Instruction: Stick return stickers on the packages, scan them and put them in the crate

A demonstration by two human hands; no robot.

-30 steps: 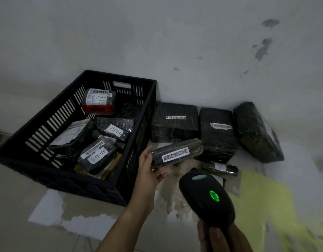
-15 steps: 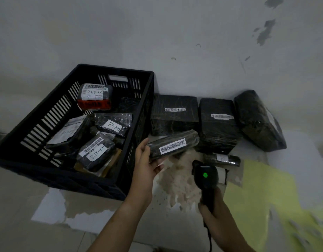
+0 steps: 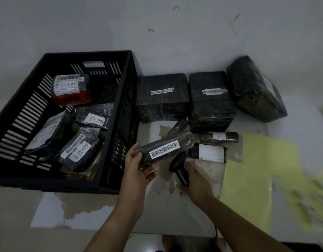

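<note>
Sitting at left, crate (image 3: 48, 182) holds wrapped packs (image 3: 78, 151); three show handwritten RETURN stickers face up. Left forearm comes up from bottom centre. Left hand (image 3: 138, 168) has fingers and thumb curled round the left end of the package (image 3: 184, 140). Package is a long dark wrapped roll, held in the air just right of the crate wall. Long axis runs lower left to upper right, right end higher. Barcode label (image 3: 164, 151) faces up at the camera. Scanner (image 3: 178, 160) is black, head tucked just under the package's right half, handle slanting down-right. Right hand (image 3: 195, 180) has fingers wrapped round that handle, forearm entering from bottom right. Behind, against the wall, two barcoded boxes (image 3: 162, 106) stand side by side, a dark bag (image 3: 255, 91) leaning to their right. Small roll (image 3: 218, 137) and a white-labelled pack (image 3: 209, 153) lie near the scanner. Yellow sheet (image 3: 257, 179) lies at right.
</note>
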